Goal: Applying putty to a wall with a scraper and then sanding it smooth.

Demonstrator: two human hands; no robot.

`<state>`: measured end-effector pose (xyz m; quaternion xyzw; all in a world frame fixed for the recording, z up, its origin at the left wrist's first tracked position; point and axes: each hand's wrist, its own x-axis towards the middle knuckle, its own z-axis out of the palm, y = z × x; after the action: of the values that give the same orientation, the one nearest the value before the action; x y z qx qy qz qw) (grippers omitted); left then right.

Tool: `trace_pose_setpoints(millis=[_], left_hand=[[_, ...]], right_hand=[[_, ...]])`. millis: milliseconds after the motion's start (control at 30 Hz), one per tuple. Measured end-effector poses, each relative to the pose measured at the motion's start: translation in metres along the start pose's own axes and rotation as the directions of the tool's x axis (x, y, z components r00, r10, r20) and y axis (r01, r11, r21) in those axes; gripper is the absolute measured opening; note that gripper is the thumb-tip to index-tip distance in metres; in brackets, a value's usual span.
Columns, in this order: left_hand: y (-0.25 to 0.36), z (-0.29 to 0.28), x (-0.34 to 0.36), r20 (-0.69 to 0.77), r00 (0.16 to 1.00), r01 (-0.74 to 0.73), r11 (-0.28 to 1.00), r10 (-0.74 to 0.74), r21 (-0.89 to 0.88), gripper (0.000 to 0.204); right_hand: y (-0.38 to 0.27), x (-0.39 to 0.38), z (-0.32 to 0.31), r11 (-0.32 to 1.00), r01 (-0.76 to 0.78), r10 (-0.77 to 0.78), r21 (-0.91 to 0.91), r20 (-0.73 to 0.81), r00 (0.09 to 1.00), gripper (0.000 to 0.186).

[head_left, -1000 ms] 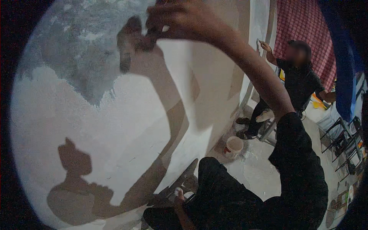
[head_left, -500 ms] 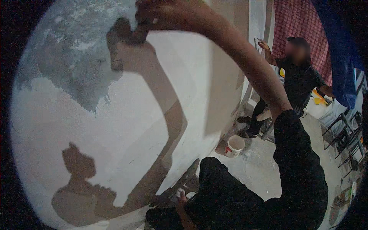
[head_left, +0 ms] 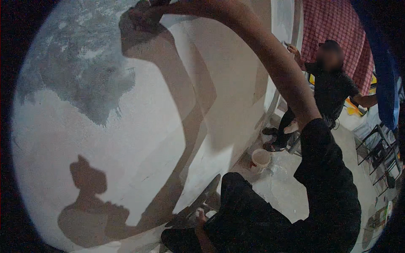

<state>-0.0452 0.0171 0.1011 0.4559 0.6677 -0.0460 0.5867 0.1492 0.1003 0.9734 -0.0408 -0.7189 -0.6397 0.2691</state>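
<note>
My right hand (head_left: 149,12) is raised at the top of the view, against the wall (head_left: 55,126) where a mottled grey patch meets white. Its fingers are closed round a dark object that I cannot make out, mostly hidden by the hand and its shadow. Low in the view, beside my dark-clothed knee, my left hand (head_left: 201,218) is curled, with a whitish thing at its fingers that is too small to name. My shadow falls across the wall.
A co-worker (head_left: 329,84) sits at the right with a hand raised at the far wall. A white bucket (head_left: 260,158) stands on the floor (head_left: 278,185) by the wall's foot. A red checked cloth (head_left: 333,21), blue sheet (head_left: 386,105) and black folding chairs (head_left: 373,156) line the right side.
My right hand has moved up and left along the wall, and its shadow has shifted with it. My left hand stays low, almost in place.
</note>
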Motion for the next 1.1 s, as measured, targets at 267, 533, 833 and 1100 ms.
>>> trace_pose_setpoints(millis=[267,533,833,1100], left_hand=[[-0.021,0.019,0.047,-0.440,0.824,-0.126,0.872,0.357,0.472,0.054],[-0.034,0.006,0.067,-0.209,-0.308,-0.679,-0.061,0.928,0.731,0.048],[-0.071,0.008,0.076,0.119,0.201,0.442,-0.198,0.972,0.875,0.051],[-0.061,-0.048,0.027,0.131,0.446,0.534,-0.381,0.885,0.755,0.054]], right_hand=[[-0.023,0.000,0.013,0.986,0.137,-0.141,0.091,0.045,0.989,0.017],[-0.022,-0.006,-0.001,0.994,0.019,-0.028,0.103,0.082,0.996,0.022],[-0.022,-0.002,0.009,0.994,0.030,-0.025,0.102,-0.051,0.998,0.017],[-0.021,-0.018,0.013,0.986,-0.030,0.018,0.165,0.071,0.997,0.019]])
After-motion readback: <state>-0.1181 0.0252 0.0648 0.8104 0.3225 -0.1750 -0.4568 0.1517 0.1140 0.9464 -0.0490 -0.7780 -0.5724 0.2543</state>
